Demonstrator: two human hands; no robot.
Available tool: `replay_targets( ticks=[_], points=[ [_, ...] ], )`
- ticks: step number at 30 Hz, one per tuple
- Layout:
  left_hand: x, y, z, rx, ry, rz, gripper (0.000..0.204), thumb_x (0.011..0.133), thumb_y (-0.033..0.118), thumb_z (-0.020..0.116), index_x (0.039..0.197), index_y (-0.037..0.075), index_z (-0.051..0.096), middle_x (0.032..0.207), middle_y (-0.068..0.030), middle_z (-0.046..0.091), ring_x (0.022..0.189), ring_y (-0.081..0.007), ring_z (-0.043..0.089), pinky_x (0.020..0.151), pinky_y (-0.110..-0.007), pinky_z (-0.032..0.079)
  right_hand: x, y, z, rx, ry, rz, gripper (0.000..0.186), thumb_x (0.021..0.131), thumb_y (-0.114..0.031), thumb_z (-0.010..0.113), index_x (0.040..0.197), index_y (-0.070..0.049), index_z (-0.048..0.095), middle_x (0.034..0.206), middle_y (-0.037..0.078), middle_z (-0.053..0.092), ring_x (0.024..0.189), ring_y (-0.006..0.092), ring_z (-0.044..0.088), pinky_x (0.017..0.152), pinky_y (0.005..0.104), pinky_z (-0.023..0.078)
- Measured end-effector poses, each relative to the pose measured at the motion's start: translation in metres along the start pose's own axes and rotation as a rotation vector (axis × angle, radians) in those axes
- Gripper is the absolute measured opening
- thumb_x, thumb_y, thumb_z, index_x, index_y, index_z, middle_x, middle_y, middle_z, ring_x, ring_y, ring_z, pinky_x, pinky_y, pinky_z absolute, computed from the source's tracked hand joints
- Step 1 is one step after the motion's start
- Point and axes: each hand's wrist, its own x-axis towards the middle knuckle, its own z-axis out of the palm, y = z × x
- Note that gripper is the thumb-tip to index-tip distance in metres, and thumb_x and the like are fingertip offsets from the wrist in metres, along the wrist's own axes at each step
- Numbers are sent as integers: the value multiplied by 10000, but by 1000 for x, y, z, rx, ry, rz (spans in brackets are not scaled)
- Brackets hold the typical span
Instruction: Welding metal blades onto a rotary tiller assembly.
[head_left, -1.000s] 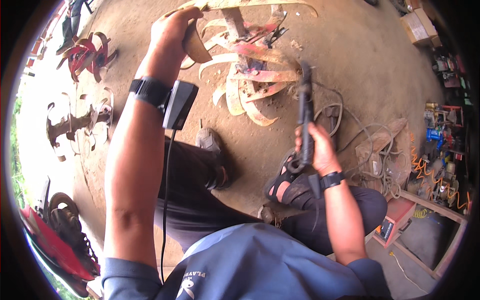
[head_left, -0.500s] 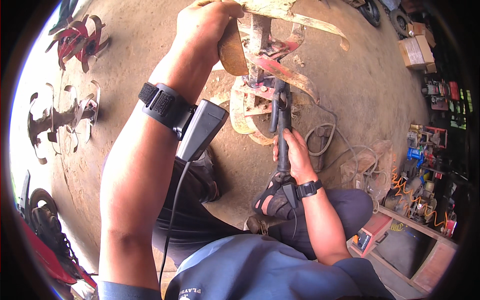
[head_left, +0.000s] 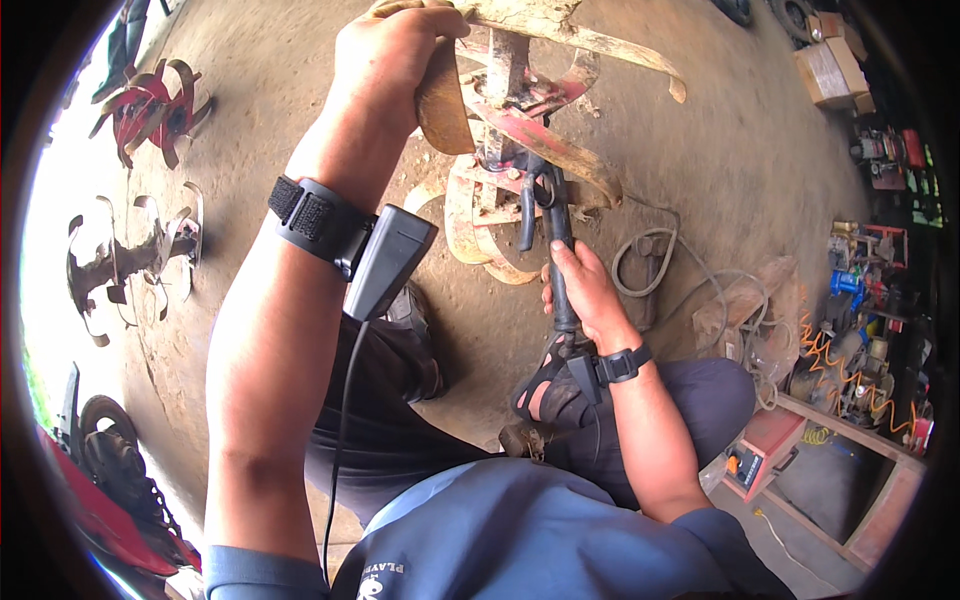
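A tiller rotor (head_left: 510,130) with curved blades, red paint and caked dried mud stands on the floor in front of me. At the top of the picture, my left hand (head_left: 390,60) is closed on one of its blades; its fingertips are partly hidden at the picture's edge. A rusty blade (head_left: 445,105) hangs beside that hand. My right hand (head_left: 585,285) wraps round the thick black handle of what looks like a welding electrode holder (head_left: 560,215). Its lever (head_left: 527,215) sticks out at the side, and its upper end lies against the rotor's lower part.
Two more bladed rotors (head_left: 150,115) lie at the left. A grey cable (head_left: 625,270) coils on the floor to the right, near a red machine (head_left: 765,455) in a frame. Cardboard boxes (head_left: 832,75) stand at far right; a motorcycle (head_left: 105,450) is at lower left.
The rotor, both hands and the black tool have shifted slightly left in the picture, while the things at the right have moved outward and down. Both grips stay the same.
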Motion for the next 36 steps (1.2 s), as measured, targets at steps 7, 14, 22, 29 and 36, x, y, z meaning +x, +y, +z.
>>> replay_targets(
  ticks=[7, 14, 22, 29, 36],
  points=[
    [5, -17, -22, 236, -105, 197, 201, 967, 90, 663, 1060, 30, 830, 1103, -84, 775, 971, -136, 722, 826, -273, 567, 4, 5, 0, 23, -55, 7, 372, 1114, -402, 561, 1176, -36, 538, 904, 77, 645, 653, 167, 664, 553, 354, 576],
    [1, -3, -3, 97, -32, -31, 167, 937, 46, 682, 1085, 44, 758, 1016, -92, 711, 847, -165, 660, 788, -280, 527, 8, 7, -4, 76, -54, -5, 376, 1102, -438, 616, 1166, -77, 534, 866, 64, 649, 628, 153, 663, 545, 329, 588],
    [-13, 3, 6, -25, -36, -3, 54, 855, -6, 698, 897, 27, 706, 815, -38, 628, 679, -143, 552, 603, -284, 437, 6, 9, -6, 119, -48, 4, 373, 1106, -440, 609, 1177, -81, 546, 858, 57, 653, 629, 143, 662, 534, 317, 572],
    [-7, 3, 6, -38, -43, -11, 58, 861, 0, 698, 911, 26, 715, 829, -51, 643, 695, -155, 574, 622, -293, 460, 6, 17, 1, 119, -32, -32, 352, 1114, -421, 601, 1139, -73, 555, 847, 58, 653, 621, 140, 660, 524, 310, 564],
    [-11, 6, 8, -5, 1, -28, 70, 862, 8, 706, 926, 30, 724, 857, -47, 656, 732, -149, 591, 652, -298, 479, 7, 17, 4, 125, -2, -45, 336, 1119, -404, 591, 1134, -70, 560, 843, 57, 648, 619, 139, 659, 521, 307, 561]
  ],
)
